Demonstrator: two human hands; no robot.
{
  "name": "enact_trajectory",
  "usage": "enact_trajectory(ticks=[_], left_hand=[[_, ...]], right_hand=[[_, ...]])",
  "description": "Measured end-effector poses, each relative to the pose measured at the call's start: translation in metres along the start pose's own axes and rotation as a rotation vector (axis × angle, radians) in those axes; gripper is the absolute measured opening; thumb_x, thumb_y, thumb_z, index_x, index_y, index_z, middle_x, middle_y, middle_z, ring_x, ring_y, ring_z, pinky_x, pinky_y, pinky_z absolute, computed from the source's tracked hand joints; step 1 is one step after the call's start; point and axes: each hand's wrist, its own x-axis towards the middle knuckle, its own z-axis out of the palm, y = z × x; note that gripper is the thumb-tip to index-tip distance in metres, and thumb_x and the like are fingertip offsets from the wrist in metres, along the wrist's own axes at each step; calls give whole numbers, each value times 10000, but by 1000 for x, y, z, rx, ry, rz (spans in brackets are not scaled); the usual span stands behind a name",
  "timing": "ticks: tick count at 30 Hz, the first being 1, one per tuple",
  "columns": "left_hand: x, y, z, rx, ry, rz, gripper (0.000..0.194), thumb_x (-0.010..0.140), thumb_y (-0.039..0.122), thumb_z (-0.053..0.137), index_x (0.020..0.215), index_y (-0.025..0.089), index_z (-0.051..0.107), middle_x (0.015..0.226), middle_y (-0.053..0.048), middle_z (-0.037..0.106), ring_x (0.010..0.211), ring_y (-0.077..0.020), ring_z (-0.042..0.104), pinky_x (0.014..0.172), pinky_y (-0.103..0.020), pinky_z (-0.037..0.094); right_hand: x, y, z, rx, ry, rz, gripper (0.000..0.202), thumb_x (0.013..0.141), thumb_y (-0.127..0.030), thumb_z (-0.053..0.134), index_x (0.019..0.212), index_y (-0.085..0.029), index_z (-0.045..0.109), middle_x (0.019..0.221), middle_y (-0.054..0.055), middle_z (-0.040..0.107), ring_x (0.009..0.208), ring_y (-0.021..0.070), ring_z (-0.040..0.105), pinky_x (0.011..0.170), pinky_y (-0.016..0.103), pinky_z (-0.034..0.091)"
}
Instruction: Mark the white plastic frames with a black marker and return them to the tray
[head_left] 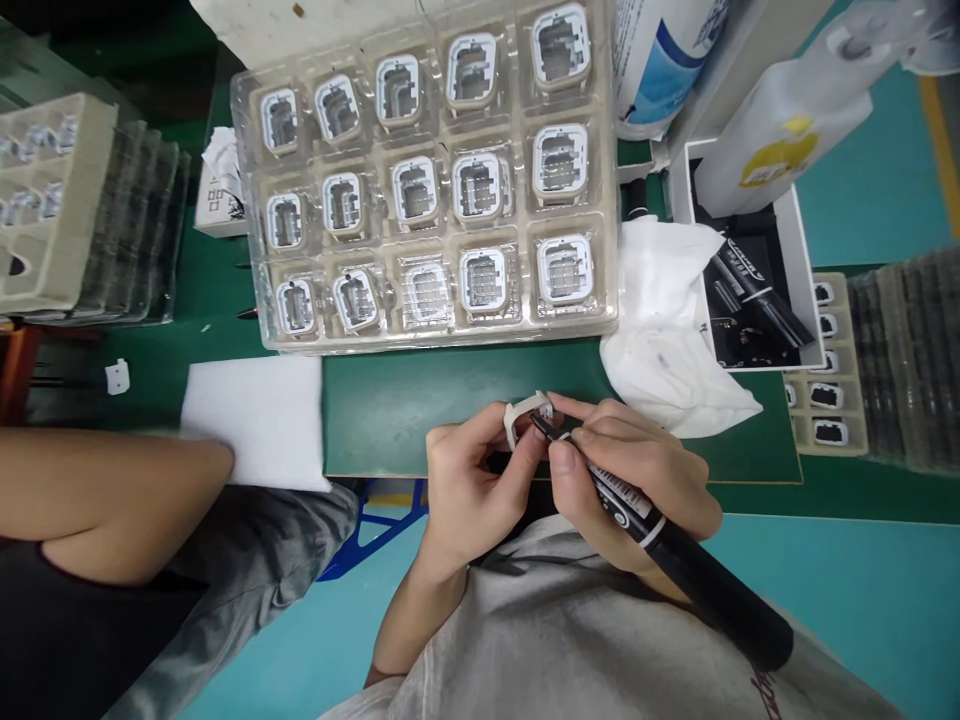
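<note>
- small white frame part (525,412) sits pinched in the fingertips of the left hand (469,490), just below the near edge of the clear tray (427,338) and over the green mat (390,405)
- far to the left of the clear tray, a stack of beige and clear trays (82,220) stands at the table edge
- below and left of the clear tray, another person's bare forearm (105,495) lies across the table edge, next to a white foam pad (255,420)
- the clear tray holds three rows of five white framed parts, each in its own pocket
- the left hand is curled closed round the small white frame part, thumb and fingers gripping its rim
- the right hand (637,480), below the right end of the clear tray, is closed round a black marker (660,540); the marker tip touches the small white frame part
- right of the clear tray, a crumpled white cloth (660,310) lies on the mat
- further right of the clear tray, a white box (795,250) holds black markers
- at the far right, past the box, a beige tray (829,400) holds dark parts beside a stack of clear trays (907,360)
</note>
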Motion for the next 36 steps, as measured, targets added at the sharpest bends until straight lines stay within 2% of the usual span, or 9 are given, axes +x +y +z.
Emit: enact_trajectory(ticks=[5, 8, 12, 15, 19, 21, 29, 36], left_hand=[[2, -1, -5, -93, -79, -85, 207, 1026, 366, 890, 910, 200, 846, 682, 12, 765, 563, -126, 655, 532, -219, 507], [3, -2, -6, -172, -97, -132, 199, 1019, 366, 905, 924, 198, 856, 729, -7, 810, 615, -156, 738, 558, -222, 564], [3, -1, -7, -223, -109, -166, 198, 1047, 381, 875, 970, 199, 875, 774, -23, 832, 662, -169, 764, 603, -236, 601], [3, -1, -7, -163, -101, -141, 240, 1036, 409, 880, 928, 196, 851, 719, -8, 770, 622, -150, 682, 578, -238, 552], [2, 0, -3, -50, -42, -82, 371, 1013, 404, 888, 761, 199, 710, 598, 51, 524, 558, -101, 420, 520, -239, 393], [1, 1, -1, -34, -33, -72, 405, 1017, 399, 876, 737, 200, 662, 603, 59, 454, 568, -99, 354, 512, -247, 349], [-1, 1, 1, -18, -34, -43, 402, 1033, 384, 847, 745, 201, 634, 633, 61, 416, 581, -98, 322, 519, -251, 325], [-3, 0, 3, 19, -26, -24, 419, 1044, 406, 832, 750, 209, 609, 633, 62, 417, 577, -103, 333, 515, -259, 324]], right_hand=[[1, -2, -1, 22, -16, 26, 295, 973, 74, 771, 1098, -187, 717, 821, -4, 747, 661, 179, 716, 877, 499, 830], [0, -2, -1, 19, -20, 17, 325, 950, 101, 768, 1102, -182, 720, 835, 7, 758, 678, 188, 737, 885, 492, 827], [0, 0, -1, 17, -7, -1, 305, 954, 95, 776, 1097, -169, 725, 831, 21, 763, 678, 191, 743, 866, 482, 827], [1, 0, -1, -5, -21, 16, 313, 982, 74, 767, 1133, -198, 728, 843, 11, 777, 703, 200, 770, 880, 480, 826], [1, -1, 0, -32, -3, 15, 314, 982, 61, 773, 1132, -211, 728, 830, -7, 784, 674, 202, 772, 870, 464, 829], [0, -1, 1, -54, 15, 8, 284, 990, 46, 779, 1113, -205, 727, 826, -6, 785, 673, 202, 773, 855, 457, 831], [-3, 2, 2, -39, 19, -18, 217, 1019, 43, 766, 1104, -153, 729, 842, 38, 765, 696, 191, 752, 864, 467, 828], [-1, 1, 1, -39, 14, -12, 296, 971, 78, 780, 1112, -178, 731, 845, 12, 768, 691, 194, 759, 867, 464, 832]])
